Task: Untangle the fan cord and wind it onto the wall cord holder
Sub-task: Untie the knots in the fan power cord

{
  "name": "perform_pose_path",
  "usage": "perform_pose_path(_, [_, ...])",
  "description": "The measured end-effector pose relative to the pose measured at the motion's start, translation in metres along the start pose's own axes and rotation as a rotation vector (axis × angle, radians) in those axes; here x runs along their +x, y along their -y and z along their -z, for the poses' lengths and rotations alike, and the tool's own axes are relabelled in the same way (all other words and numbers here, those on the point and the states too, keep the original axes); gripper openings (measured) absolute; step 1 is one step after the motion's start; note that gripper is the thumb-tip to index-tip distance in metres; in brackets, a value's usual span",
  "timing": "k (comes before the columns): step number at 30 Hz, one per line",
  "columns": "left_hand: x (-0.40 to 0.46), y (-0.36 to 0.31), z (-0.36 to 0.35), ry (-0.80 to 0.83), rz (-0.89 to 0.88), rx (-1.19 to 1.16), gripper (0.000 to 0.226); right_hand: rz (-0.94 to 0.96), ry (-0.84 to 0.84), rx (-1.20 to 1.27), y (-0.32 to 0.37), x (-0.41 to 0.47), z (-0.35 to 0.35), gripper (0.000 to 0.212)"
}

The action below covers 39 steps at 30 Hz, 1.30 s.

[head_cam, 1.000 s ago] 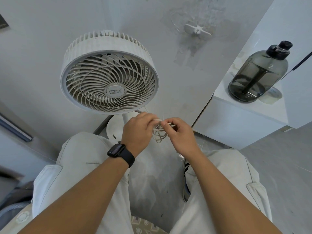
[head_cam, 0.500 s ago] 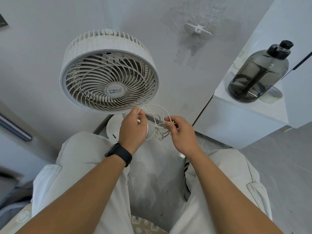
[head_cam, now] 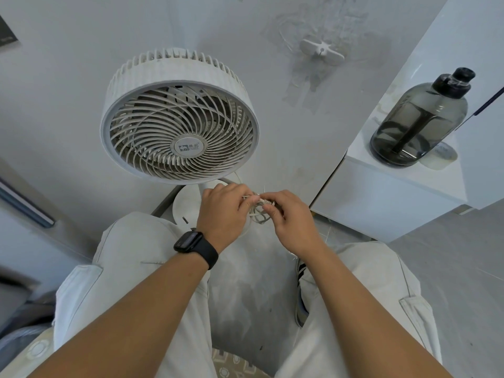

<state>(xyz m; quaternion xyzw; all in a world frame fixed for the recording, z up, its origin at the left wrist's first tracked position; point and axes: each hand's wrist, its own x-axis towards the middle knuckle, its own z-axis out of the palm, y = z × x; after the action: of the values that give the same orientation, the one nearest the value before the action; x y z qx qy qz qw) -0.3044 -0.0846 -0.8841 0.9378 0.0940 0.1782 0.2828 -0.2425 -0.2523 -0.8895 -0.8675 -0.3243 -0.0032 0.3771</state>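
Below, both hands [head_cam: 222, 211] [head_cam: 293, 219] pinch the tangled cord [head_cam: 259, 212] over grey floor [head_cam: 450, 268] by the fan [head_cam: 180, 124].

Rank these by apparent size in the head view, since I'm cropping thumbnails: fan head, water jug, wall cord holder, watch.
1. fan head
2. water jug
3. wall cord holder and watch: alike; the watch sits nearer the camera, so unranked.

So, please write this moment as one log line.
phase: untangling | left hand: pinches cord | right hand: pinches cord | wall cord holder: bare
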Motion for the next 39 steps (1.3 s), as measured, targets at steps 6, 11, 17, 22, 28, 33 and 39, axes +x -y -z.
perform_pose_path(6, [-0.005, -0.009, -0.005, -0.015, 0.194, -0.259, 0.021, -0.089, -0.006, 0.067, 0.004, 0.003, -0.001, 0.027])
perform_pose_path(11, [-0.005, -0.012, -0.006, -0.003, 0.206, -0.281, 0.024, -0.460, -0.008, 0.493, 0.014, 0.005, 0.000, 0.031])
perform_pose_path(17, [-0.007, -0.018, -0.006, 0.002, 0.168, -0.328, 0.023, -0.657, -0.117, 0.881, 0.015, 0.010, -0.002, 0.036])
perform_pose_path(22, [-0.006, -0.020, -0.003, 0.025, 0.260, -0.417, 0.030, -0.713, -0.173, 0.939, 0.015, 0.011, -0.003, 0.044])
perform_pose_path(28, [-0.003, -0.028, 0.004, -0.043, 0.450, -0.598, 0.033, -0.878, -0.300, 1.113, 0.014, 0.012, 0.001, 0.052])
perform_pose_path(33, [0.007, -0.009, 0.012, -0.065, 0.557, -0.733, 0.027, -0.974, -0.390, 1.043, -0.003, 0.014, 0.009, 0.048])
perform_pose_path(39, [-0.003, -0.021, 0.007, 0.099, 0.428, -0.743, 0.021, -0.897, -0.324, 0.772, -0.003, 0.011, -0.003, 0.037])
